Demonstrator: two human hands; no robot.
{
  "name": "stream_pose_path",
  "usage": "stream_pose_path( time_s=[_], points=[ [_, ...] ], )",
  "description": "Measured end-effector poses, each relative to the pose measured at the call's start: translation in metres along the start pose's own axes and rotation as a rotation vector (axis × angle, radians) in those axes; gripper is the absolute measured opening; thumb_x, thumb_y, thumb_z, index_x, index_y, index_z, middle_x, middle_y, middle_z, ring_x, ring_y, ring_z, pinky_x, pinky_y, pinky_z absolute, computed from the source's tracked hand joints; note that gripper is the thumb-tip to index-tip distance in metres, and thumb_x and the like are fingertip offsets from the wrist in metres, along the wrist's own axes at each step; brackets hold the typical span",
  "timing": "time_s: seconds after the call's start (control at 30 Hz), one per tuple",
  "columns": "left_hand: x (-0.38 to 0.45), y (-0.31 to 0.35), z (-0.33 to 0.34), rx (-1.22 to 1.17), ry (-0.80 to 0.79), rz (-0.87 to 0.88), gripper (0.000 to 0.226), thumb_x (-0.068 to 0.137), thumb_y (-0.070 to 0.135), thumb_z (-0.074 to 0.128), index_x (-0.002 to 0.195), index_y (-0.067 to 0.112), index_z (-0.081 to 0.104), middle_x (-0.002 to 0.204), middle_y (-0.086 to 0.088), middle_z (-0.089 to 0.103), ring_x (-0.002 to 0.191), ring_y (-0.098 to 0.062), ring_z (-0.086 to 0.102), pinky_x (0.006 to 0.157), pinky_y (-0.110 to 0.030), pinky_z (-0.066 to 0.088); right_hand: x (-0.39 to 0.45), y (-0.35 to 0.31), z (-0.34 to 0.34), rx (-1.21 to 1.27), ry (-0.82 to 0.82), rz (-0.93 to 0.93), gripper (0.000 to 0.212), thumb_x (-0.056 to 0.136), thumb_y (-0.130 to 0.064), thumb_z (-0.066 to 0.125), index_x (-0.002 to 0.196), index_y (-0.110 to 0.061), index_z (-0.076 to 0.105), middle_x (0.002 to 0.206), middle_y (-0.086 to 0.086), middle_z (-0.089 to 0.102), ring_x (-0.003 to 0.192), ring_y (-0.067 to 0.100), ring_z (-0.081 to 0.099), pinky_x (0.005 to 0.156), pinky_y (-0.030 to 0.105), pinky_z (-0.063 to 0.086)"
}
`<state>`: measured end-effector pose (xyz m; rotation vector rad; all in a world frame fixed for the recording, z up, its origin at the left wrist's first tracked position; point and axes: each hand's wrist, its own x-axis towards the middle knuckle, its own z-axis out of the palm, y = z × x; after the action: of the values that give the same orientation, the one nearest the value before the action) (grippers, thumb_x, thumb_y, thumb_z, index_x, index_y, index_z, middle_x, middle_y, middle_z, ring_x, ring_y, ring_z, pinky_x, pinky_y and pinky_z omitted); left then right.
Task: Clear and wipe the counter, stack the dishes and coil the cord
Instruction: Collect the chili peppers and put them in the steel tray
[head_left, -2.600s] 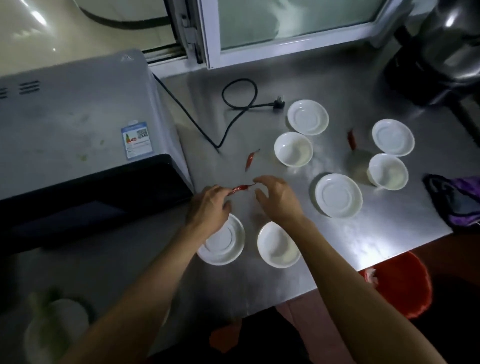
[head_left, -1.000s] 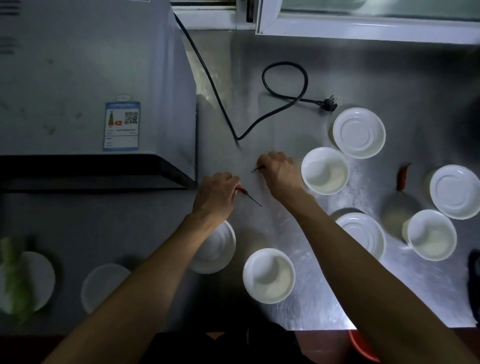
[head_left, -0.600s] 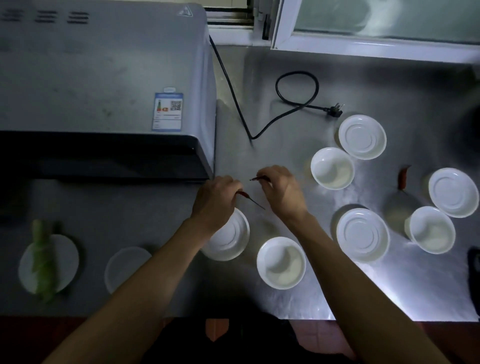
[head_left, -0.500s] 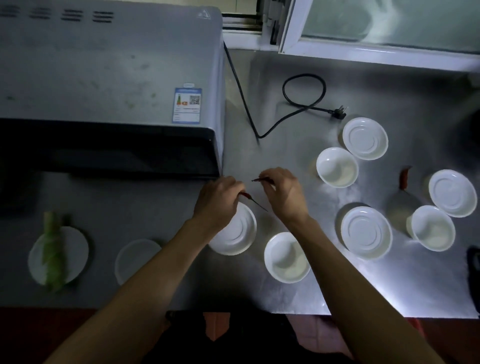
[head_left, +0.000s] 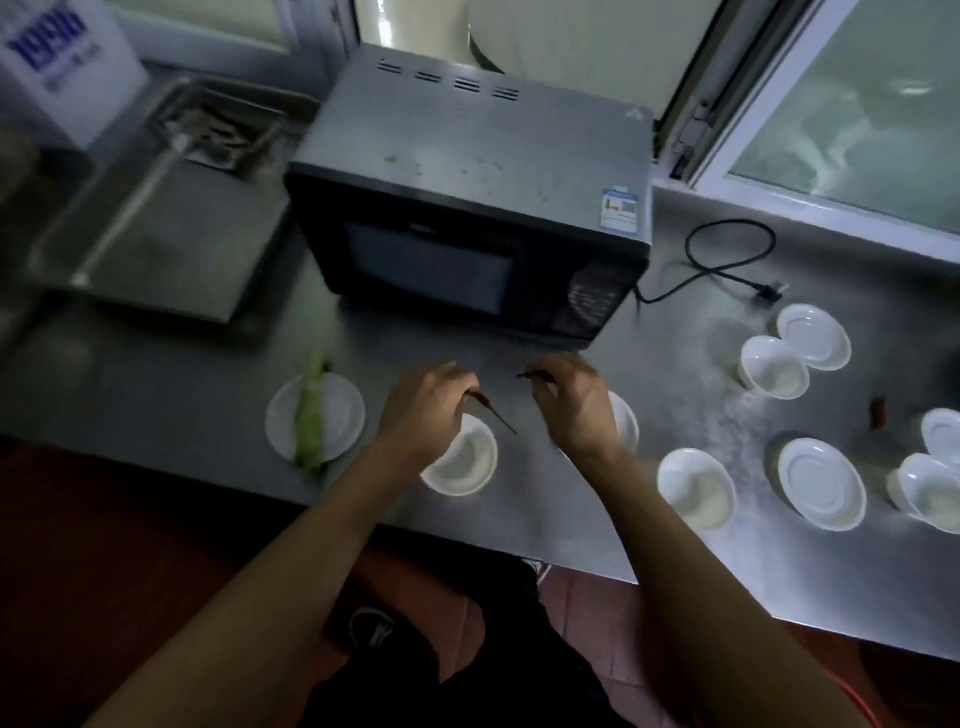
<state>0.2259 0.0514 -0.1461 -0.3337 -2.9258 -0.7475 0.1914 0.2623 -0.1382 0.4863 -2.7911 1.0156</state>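
Both hands hover over the near middle of the steel counter (head_left: 597, 530): the left hand (head_left: 426, 410) pinches a dried red chilli (head_left: 493, 410), and the right hand (head_left: 571, 400) pinches another chilli (head_left: 535, 375), likely gathering scraps. White dishes (head_left: 821, 483) lie unstacked to the right, and the black cord (head_left: 727, 265) sprawls far right beside the microwave (head_left: 467, 218).

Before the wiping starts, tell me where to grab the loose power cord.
Take the power cord at its plug, coming from the right: that free end lies flat on the bare counter, clear of the saucer, and coiling can run back toward the microwave.
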Motion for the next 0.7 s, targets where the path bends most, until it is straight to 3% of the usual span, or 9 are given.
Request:
stream_pose_path(
  time_s=[0.1,0.23,0.37,0.53,0.7],
  points=[
    [-0.038,-0.037,-0.04,0.032,0.082,-0.033,0.019,0.079,0.023,0.053,0.085,0.019,0.071,0.082,-0.003,0.065,0.074,-0.029,0.062,0.068,-0.042,0.048,0.003,-0.05,0.031,-0.007,-0.03,-0.051,0.02,0.079,0.002,0.064,0.092,-0.011,0.072,0.091,0.007,0.07,0.087,0.03,0.063,0.074,0.036,0.051],
    [-0.082,-0.083,-0.079,0.156,0.159,-0.147,0.014,0.079,0.016,0.057,0.084,0.018,0.07,0.082,-0.006,0.066,0.073,-0.033,0.062,0.063,-0.042,0.05,0.006,-0.115,0.068,0.024,-0.087,-0.129,0.023,0.082,-0.001,0.061,0.096,-0.015,0.073,0.098,0.003,0.071,0.092,0.024,0.062,0.077,0.037,0.052],
    [-0.115,-0.116,-0.115,0.283,0.148,-0.255,0.021,0.068,0.008,0.081,0.077,0.024,0.069,0.073,-0.001,0.061,0.06,-0.029,0.06,0.054,-0.035,0.047,0.017,-0.167,0.097,0.04,-0.153,-0.269,0.021,0.082,-0.002,0.062,0.096,-0.014,0.072,0.096,0.004,0.07,0.092,0.026,0.062,0.078,0.037,0.051],
    [-0.139,-0.155,-0.141,0.223,0.221,-0.385,0.013,0.082,0.011,0.071,0.09,0.021,0.072,0.086,-0.002,0.067,0.076,-0.031,0.063,0.065,-0.038,0.05,0.034,-0.21,0.133,0.068,-0.206,-0.318,0.02,0.088,-0.006,0.06,0.101,-0.015,0.072,0.099,0.003,0.07,0.093,0.024,0.062,0.08,0.033,0.049],
    [-0.145,-0.192,-0.152,0.165,0.22,-0.432,0.014,0.086,0.012,0.065,0.095,0.02,0.072,0.093,-0.003,0.066,0.084,-0.029,0.061,0.071,-0.042,0.052,0.058,-0.231,0.168,0.096,-0.223,-0.328,0.021,0.088,-0.002,0.061,0.101,-0.013,0.072,0.099,0.004,0.072,0.093,0.024,0.065,0.081,0.037,0.052]
  ],
)
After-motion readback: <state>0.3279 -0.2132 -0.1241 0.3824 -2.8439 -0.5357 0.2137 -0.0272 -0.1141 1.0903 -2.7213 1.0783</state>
